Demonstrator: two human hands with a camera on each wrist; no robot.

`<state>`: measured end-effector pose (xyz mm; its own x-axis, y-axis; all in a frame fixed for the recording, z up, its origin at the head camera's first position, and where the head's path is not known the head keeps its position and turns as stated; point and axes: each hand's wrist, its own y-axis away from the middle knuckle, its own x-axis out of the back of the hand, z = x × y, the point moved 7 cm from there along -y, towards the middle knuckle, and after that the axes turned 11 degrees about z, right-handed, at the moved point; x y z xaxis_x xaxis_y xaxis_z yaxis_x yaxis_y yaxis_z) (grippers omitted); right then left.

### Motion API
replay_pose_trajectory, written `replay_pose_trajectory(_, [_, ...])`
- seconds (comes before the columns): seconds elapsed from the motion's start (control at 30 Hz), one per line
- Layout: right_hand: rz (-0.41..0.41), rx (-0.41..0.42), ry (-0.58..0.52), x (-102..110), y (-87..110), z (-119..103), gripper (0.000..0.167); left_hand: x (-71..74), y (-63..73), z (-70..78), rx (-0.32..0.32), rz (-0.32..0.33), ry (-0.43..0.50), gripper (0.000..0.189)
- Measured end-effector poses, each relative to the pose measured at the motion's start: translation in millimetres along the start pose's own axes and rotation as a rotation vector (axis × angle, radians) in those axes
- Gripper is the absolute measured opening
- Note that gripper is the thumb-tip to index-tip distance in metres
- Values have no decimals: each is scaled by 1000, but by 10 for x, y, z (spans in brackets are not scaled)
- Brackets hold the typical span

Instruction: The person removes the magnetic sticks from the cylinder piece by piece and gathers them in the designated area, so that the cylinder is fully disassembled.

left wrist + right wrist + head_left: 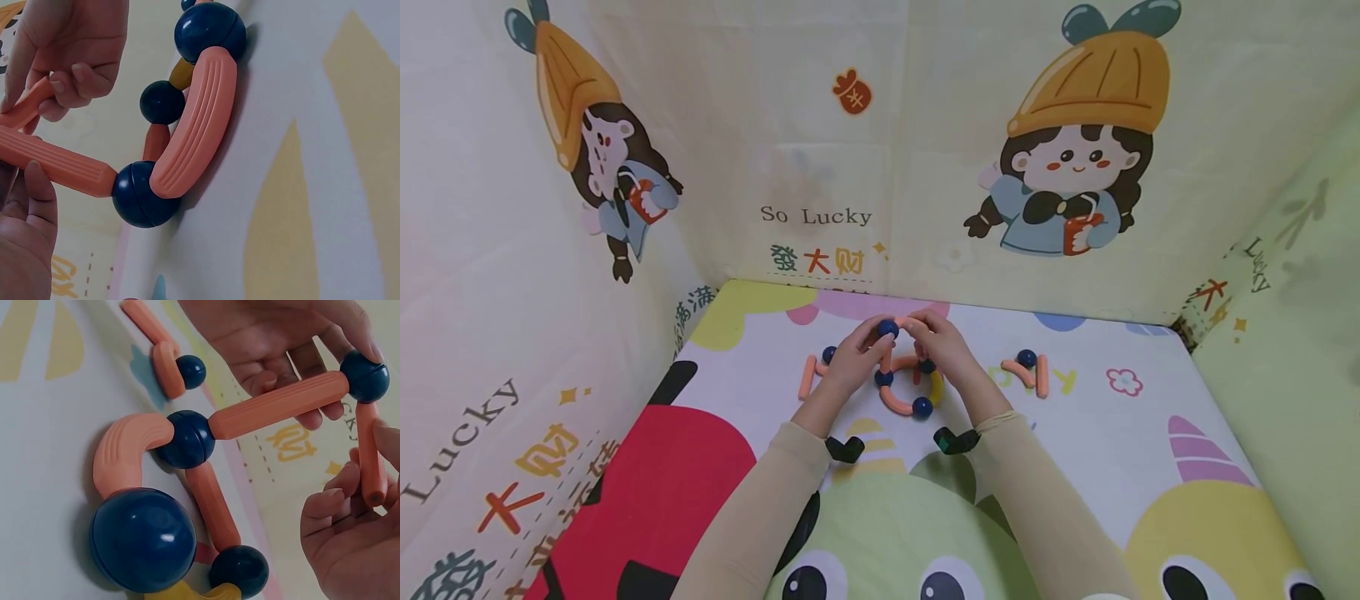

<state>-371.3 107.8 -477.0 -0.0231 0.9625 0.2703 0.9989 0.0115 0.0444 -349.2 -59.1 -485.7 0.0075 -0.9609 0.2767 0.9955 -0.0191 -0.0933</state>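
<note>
A ring of orange and yellow curved magnetic building sticks (119, 453), joined by blue balls (144, 540), lies on the printed mat. From one joint ball (145, 195) a straight orange stick (281, 405) rises to another blue ball (365, 376) at its far end. My left hand (853, 357) grips that upper ball, thumb on top, its other fingers along the straight stick. Just right of it, my right hand (946, 343) pinches a further orange stick (370, 450) between thumb and fingers. One end of this stick meets the upper ball; its other end is free.
Left of the ring sit loose orange sticks (807, 377) with a blue ball (829, 354). To the right lie a curved and a straight stick (1042, 377) beside another blue ball (1027, 358). Printed cloth walls (925, 167) enclose the mat's back and sides.
</note>
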Motion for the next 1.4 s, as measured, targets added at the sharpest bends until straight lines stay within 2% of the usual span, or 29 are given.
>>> replay_pose_trajectory(0.17, [41, 17, 30, 32, -14, 3, 47, 0, 4, 6, -1, -2, -14, 52])
replay_pose_trajectory(0.4, [99, 15, 124, 97, 1, 2, 41, -15, 3, 14, -49, -16, -40, 51])
replay_pose_trajectory(0.7, [99, 43, 196, 266, 70, 46, 47, -1, -15, -31, 8, -4, -47, 57])
replay_pose_trajectory(0.87, [125, -5, 176, 427, 90, 155, 44, 2, -17, -44, 25, -11, -13, 57])
replay_pose_trajectory(1.23, [134, -140, 131, 781, 178, 435, 60, 7, 4, -7, 2, -18, 17, 47])
replay_pose_trajectory(1.4, [193, -135, 161, 1003, 248, 520, 54, 28, -5, -12, -5, -8, 18, 51])
